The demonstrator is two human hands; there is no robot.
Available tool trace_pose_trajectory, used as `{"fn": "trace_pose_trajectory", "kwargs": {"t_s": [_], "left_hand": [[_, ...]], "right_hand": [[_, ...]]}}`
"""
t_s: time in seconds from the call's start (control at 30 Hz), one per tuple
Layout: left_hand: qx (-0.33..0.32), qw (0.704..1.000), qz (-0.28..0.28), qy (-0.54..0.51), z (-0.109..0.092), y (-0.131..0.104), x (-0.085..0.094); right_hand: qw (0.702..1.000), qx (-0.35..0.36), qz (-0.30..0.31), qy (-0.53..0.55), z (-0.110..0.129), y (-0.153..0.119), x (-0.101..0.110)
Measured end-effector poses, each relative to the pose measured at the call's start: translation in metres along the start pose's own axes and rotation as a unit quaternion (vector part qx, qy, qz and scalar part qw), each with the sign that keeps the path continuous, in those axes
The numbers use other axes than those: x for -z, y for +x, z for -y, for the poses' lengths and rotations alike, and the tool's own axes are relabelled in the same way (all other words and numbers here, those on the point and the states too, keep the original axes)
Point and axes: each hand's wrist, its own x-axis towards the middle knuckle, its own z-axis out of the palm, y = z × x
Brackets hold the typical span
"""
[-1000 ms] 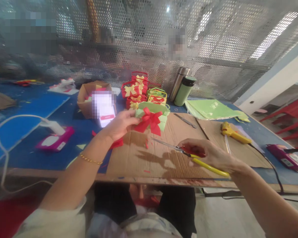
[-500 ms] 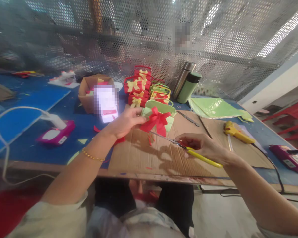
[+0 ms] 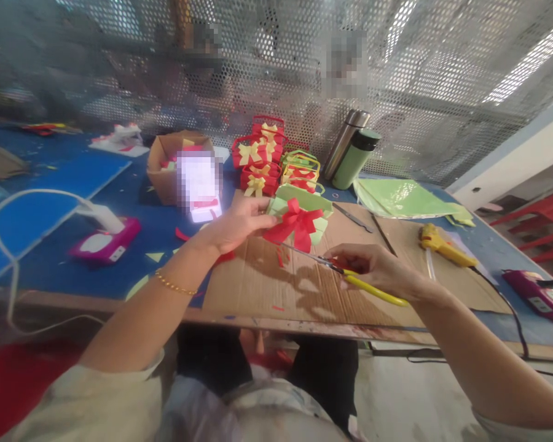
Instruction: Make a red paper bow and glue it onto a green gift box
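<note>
My left hand (image 3: 244, 224) is closed on the left edge of a small light-green basket (image 3: 321, 199) and holds it above the cardboard. A red bow (image 3: 299, 222) sits on the basket's front. In my right hand (image 3: 373, 267) are yellow-handled scissors (image 3: 380, 291). Their blades point left, just under the bow's lower tails; whether they touch the ribbon cannot be made out. Small red scraps (image 3: 279, 309) lie on the cardboard (image 3: 253, 288) below.
Red baskets with yellow bows (image 3: 258, 153) stand at the back, beside two bottles (image 3: 354, 159). A lit phone (image 3: 199, 184) leans by a cardboard box (image 3: 159, 153). On the right lie green sheets (image 3: 400, 196) and a yellow glue gun (image 3: 447, 247) with a cable.
The view has shifted slightly. The basket with its bow sits a little further right, nearer my right hand. Both hands keep their hold.
</note>
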Motion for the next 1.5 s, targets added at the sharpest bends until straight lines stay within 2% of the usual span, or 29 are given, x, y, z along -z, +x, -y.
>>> {"fn": "trace_pose_trajectory", "kwargs": {"t_s": [0.37, 0.8, 1.27, 1.5], "left_hand": [[-0.005, 1.0, 0.021, -0.002, 0.001, 0.001, 0.0], [-0.015, 0.999, 0.026, 0.015, 0.001, 0.001, -0.001], [-0.001, 0.999, 0.022, 0.027, 0.003, 0.001, -0.001], [-0.015, 0.999, 0.034, 0.037, 0.004, 0.001, -0.001]], "right_hand": [[1.0, -0.006, 0.004, -0.002, 0.002, 0.002, 0.0], [0.999, 0.024, 0.001, -0.032, -0.005, 0.005, 0.003], [0.998, 0.031, 0.011, -0.055, 0.005, 0.005, 0.008], [0.996, 0.046, 0.024, -0.073, 0.006, 0.007, 0.009]]}}
